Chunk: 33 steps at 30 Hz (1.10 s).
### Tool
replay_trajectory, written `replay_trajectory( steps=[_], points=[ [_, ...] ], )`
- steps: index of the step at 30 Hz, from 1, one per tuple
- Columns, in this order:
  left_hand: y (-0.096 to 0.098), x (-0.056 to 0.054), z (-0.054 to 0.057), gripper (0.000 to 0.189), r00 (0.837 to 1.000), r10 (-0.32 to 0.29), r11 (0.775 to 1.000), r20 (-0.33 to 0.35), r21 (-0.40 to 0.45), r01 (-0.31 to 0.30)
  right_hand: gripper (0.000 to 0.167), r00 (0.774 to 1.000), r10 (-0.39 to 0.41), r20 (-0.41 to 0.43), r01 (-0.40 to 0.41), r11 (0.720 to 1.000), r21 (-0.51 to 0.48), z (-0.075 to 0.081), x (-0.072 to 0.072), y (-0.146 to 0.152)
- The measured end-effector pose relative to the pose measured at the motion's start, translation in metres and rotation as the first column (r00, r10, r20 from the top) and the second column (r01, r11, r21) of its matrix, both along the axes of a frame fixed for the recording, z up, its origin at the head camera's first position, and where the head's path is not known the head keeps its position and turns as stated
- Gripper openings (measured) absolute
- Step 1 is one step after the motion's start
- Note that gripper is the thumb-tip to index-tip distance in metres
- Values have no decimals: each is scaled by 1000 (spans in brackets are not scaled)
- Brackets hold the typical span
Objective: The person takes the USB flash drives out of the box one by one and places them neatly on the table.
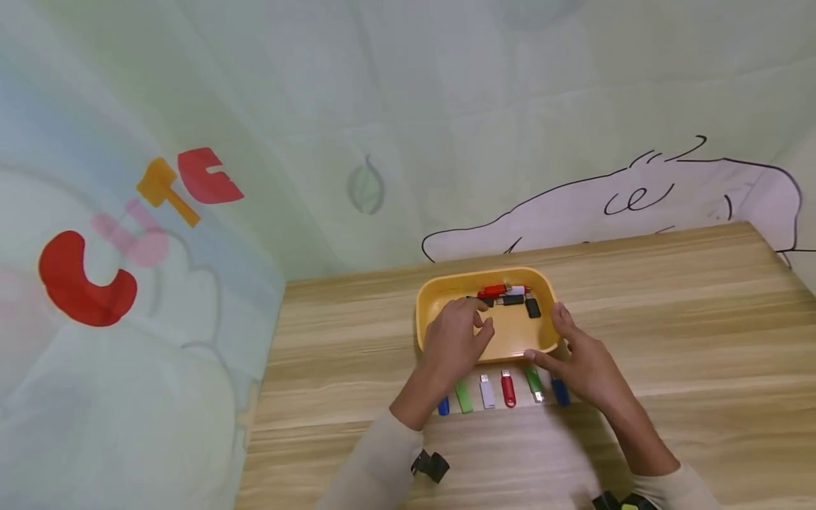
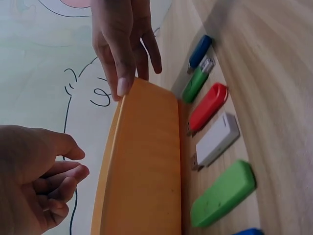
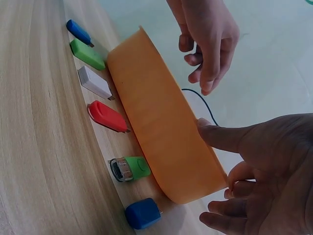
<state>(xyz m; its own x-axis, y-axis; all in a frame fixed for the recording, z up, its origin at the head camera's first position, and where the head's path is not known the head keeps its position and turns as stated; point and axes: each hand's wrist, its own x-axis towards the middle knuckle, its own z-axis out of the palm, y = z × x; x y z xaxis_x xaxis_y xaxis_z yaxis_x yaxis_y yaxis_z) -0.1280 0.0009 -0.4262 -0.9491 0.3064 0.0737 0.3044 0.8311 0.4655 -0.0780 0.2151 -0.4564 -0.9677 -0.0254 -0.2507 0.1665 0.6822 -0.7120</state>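
Note:
A yellow plastic tray stands on the table with several USB flash drives at its far side: a red one, a white one and black ones. Over the left part of the tray hovers my left hand, fingers loosely bent; the left wrist view shows nothing in them. My right hand grips the tray's near right corner, its thumb on the rim and fingers along the outer side. In front of the tray lies a row of flash drives, including a white one and a red one.
The row also has green drives and blue drives toward its ends. Behind the wooden table hangs a pale printed cloth, close to the table's back edge.

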Motion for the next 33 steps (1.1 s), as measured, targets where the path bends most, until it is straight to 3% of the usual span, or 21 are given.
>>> replay_trajectory(
  steps=[9,25,33],
  points=[
    [-3,-20,0,24,1000,7,996,15,-90,-6,104,1000,3,13,-3,1000,-5,0,-2,-1],
    [9,-41,-3,33,999,-25,979,27,-203,30,105,1000,3,-5,-3,1000,-16,1,-1,1],
    [19,-52,-11,33,998,-38,968,54,-246,50,106,1000,3,-6,-3,1000,-2,0,0,1]
  ],
)
